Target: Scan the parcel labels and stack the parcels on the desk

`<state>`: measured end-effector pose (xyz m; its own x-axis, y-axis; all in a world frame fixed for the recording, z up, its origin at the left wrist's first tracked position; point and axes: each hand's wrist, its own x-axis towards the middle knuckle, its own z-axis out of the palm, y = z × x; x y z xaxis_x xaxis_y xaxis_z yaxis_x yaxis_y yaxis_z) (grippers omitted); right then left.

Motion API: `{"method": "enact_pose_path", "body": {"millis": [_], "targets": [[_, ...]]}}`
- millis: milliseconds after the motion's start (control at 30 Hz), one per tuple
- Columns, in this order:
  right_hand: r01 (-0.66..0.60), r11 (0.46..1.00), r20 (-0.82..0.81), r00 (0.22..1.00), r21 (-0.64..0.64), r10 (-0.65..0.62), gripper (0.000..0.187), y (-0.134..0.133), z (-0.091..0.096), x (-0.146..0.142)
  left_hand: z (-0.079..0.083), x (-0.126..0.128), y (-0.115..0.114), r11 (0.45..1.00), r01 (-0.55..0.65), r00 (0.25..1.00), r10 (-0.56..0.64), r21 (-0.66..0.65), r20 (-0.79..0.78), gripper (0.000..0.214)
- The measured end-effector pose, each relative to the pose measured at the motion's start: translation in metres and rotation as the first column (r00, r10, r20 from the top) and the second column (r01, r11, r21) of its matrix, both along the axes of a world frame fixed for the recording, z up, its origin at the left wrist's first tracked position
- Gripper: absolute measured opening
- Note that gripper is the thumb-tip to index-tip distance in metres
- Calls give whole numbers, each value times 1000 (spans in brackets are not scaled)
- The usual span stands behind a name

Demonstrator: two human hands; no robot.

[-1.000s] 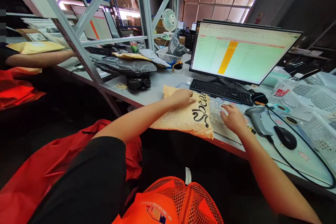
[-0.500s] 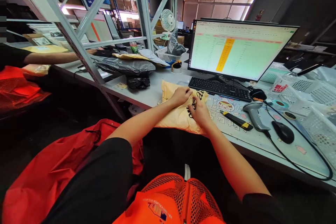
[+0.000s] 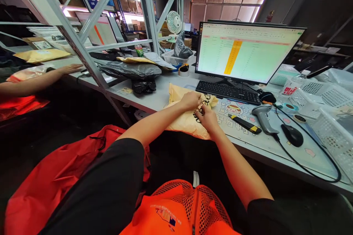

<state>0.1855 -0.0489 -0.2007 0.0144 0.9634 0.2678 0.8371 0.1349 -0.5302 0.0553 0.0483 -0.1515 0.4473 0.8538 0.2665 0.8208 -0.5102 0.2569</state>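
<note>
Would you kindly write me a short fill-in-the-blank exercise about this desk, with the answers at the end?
1. The left hand and right hand are on a yellow mailer whose printed lettering is coloured ____.
2. The utility knife lies between the right hand and the grey handheld barcode ____.
3. Just in front of the monitor lies a black ____ with rows of keys.

Missing words: black; scanner; keyboard.

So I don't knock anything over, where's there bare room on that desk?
The white desk has a bare patch between the black bag and the yellow parcel; the printed mat has one between the keyboard and the box cutter. The right end, with white baskets, is crowded.
</note>
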Motion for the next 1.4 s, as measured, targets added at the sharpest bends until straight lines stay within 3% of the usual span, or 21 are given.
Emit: {"method": "enact_pose_path", "body": {"millis": [100, 233, 400, 533, 633, 667, 733, 800, 867, 933, 1000, 1100, 1167, 1233, 1300, 1400], "targets": [[33, 999, 105, 994, -15, -31, 23, -7, 9, -4, 0, 4, 6, 998, -63, 998, 63, 14, 14, 27], [17, 1000, 234, 972, -12, -13, 25, -29, 22, -7, 10, -1, 33, 980, -196, 980, 196, 10, 44, 30], [-88, 996, 258, 962, 4, 84, 23, -63, 26, 19, 22, 1, 53, 968, -246, 967, 242, 40, 84, 34], [-114, 977, 307, 950, 179, 55, 30, -70, 41, 44, 22, 17, 44, 986, -168, 981, 165, 22, 105, 43], [-60, 945, 286, 958, 322, -36, 35, -51, 60, 30, 23, 26, 38, 979, -181, 968, 194, -92, 162, 56], [-55, 958, 267, 964, 280, -23, 37, -41, 64, 18, 24, 27, 39, 974, -188, 963, 208, -128, 174, 57], [-58, 996, 222, 974, 65, 42, 41, -17, 65, -12, 26, 27, 41, 966, -194, 957, 224, -170, 184, 58], [-36, 987, 160, 985, -158, 62, 48, 5, 59, -40, 26, 23, 45, 961, -219, 951, 248, -167, 186, 57], [-3, 971, 124, 992, -237, 33, 55, 20, 53, -60, 23, 15, 49, 957, -274, 939, 288, -100, 188, 56], [-11, 972, 135, 990, -236, 44, 58, 25, 50, -70, 18, 7, 54, 948, -319, 933, 316, -12, 172, 55], [-48, 970, 184, 978, -239, 94, 57, 17, 50, -74, 14, -4, 65, 938, -343, 932, 332, 58, 147, 54], [-165, 957, 261, 938, -239, 227, 47, -24, 44, -68, 13, -31, 90, 922, -362, 931, 351, 137, 100, 56], [-394, 900, 274, 859, -186, 433, 45, -60, 33, -52, 14, -58, 108, 926, -334, 942, 334, 176, 28, 58], [-617, 784, 260, 748, -68, 611, 49, -89, 21, -26, 10, -85, 123, 941, -281, 951, 299, 190, -73, 59], [-677, 735, 240, 720, 41, 651, 50, -104, 15, 1, 1, -105, 131, 940, -264, 945, 297, 216, -140, 59], [-696, 713, 243, 709, 84, 662, 44, -101, 16, 29, -18, -117, 135, 916, -322, 924, 360, 239, -133, 59]]}}
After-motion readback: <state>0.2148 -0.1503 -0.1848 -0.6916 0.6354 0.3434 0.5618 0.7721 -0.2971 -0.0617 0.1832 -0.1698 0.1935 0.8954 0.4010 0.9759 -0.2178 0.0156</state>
